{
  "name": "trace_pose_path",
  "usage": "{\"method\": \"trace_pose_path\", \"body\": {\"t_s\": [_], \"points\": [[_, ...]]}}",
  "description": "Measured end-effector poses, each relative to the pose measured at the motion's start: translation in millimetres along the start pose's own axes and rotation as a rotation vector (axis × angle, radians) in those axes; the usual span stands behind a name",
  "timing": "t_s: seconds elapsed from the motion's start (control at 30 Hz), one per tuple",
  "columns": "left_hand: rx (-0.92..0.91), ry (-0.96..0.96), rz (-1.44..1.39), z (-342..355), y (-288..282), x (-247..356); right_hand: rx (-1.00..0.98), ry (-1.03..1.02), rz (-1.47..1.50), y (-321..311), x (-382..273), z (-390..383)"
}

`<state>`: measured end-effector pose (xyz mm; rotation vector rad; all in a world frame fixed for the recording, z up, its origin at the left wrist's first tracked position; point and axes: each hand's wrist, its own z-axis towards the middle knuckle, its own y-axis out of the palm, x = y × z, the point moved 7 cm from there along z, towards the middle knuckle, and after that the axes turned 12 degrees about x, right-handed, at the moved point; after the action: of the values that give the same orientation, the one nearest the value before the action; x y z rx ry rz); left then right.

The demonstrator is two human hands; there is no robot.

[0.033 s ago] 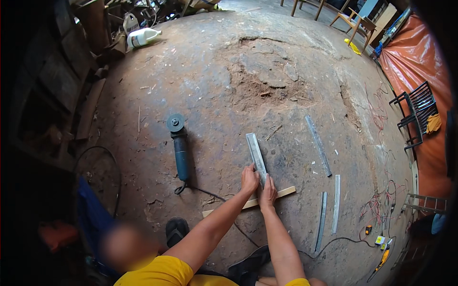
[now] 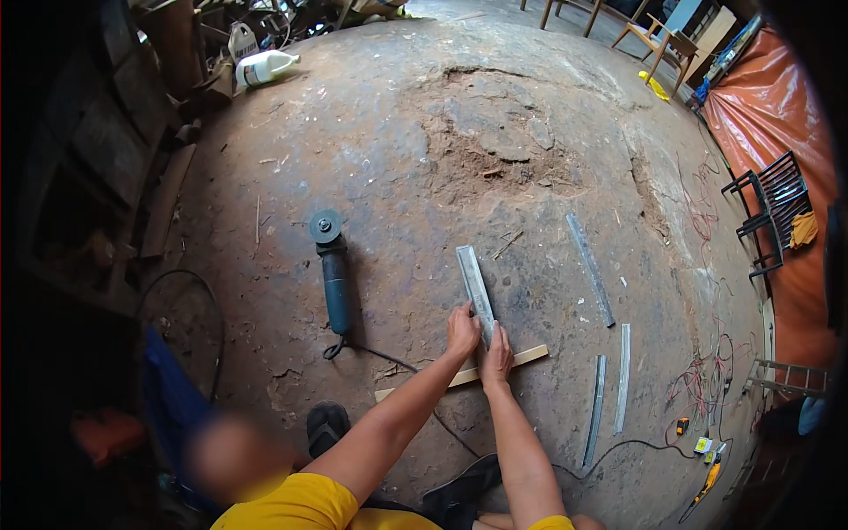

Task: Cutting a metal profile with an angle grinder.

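Both my hands are closed on the near end of a grey metal channel [image 2: 475, 279], which points away from me over the floor. My left hand [image 2: 462, 332] grips its left side, and my right hand [image 2: 496, 355] holds the right side a little nearer. The near tip of the channel is hidden by my hands. Crosswise beneath sits a pale wooden strip [image 2: 528, 356], partly covered by my right hand and left forearm. An angle grinder [image 2: 334, 287] with a disc at its far end lies left of the channel, touched by neither hand.
Three thin metal strips [image 2: 590, 269] [image 2: 623, 378] [image 2: 594, 411] lie to the right. A dark cord [image 2: 450, 427] runs under my forearms. Tape measure [image 2: 683, 426] and a yellow-handled tool [image 2: 712, 477] rest at lower right. Broken concrete [image 2: 503, 150] lies ahead; a black metal rack [image 2: 777, 212] stands right.
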<state>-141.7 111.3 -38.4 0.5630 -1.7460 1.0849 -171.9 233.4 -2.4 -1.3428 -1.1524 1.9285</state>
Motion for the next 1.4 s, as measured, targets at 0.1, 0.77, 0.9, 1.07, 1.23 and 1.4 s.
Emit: {"method": "trace_pose_path", "body": {"t_s": [0.1, 0.77, 0.9, 1.07, 1.23, 1.4], "points": [[-0.028, -0.030, -0.044, 6, 4, -9, 0.088, -0.056, 0.063, -4, -9, 3], [0.118, 0.046, -0.028, 14, -4, -3, 0.068, 0.208, 0.140, 13, 1, 19], [0.102, 0.077, -0.003, 32, -9, 7, 0.098, 0.199, 0.143, 12, 3, 18], [0.084, 0.572, 0.240, 118, -26, 71, 0.174, 0.184, 0.122, 7, 4, 14], [-0.238, 0.512, 0.579, 161, 5, 50, 0.200, 0.235, 0.150, 7, 3, 11], [-0.247, 0.470, 0.552, 176, 11, 45, 0.168, 0.272, 0.123, 7, 5, 15]]}}
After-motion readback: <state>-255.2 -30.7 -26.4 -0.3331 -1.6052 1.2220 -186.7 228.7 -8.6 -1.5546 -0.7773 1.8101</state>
